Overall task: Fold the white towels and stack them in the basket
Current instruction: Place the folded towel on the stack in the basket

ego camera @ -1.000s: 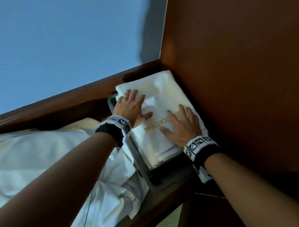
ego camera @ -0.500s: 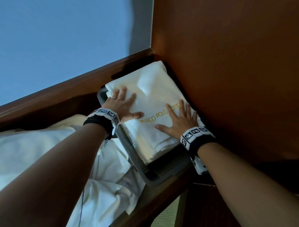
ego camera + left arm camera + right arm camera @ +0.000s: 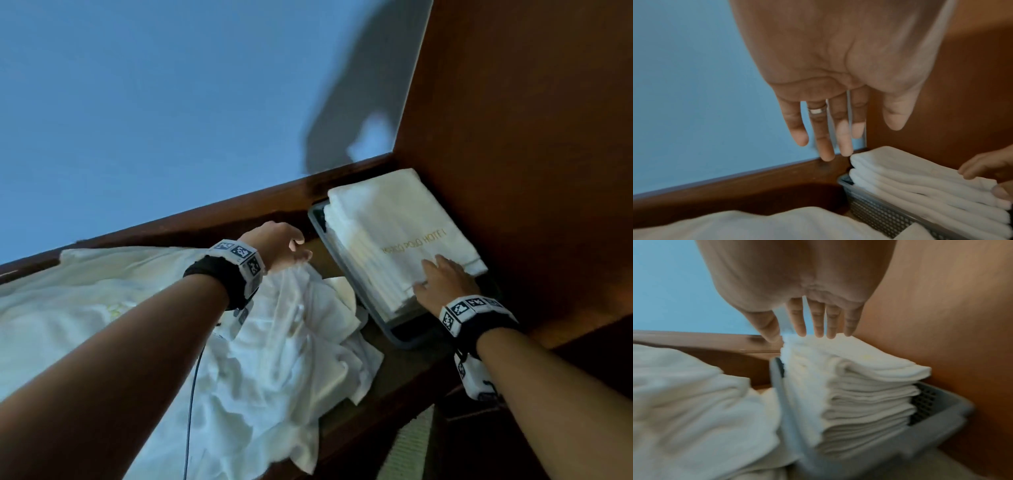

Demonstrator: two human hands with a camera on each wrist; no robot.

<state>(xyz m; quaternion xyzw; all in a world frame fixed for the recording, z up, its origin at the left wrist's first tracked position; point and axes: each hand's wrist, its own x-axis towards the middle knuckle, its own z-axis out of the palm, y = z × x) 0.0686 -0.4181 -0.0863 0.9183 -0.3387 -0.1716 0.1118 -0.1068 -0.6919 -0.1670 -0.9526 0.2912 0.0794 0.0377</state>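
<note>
The left hand (image 3: pixel 279 245) has come off the folded stack (image 3: pixel 400 236) and now hangs over the loose pile of towels (image 3: pixel 267 346) just left of the basket (image 3: pixel 373 310), fingers (image 3: pixel 826 138) straight and spread, holding nothing (a ring shows on one of them). The right hand (image 3: pixel 443 284) lies flat on the near end of the stack, fingers extended, pressing rather than gripping. The stack fills the grey perforated basket and rises above its rim, tight against the wooden panel (image 3: pixel 531 171) behind the basket. Gold lettering on the top towel reads "POLO HOTEL"; the first word is blurred
</note>
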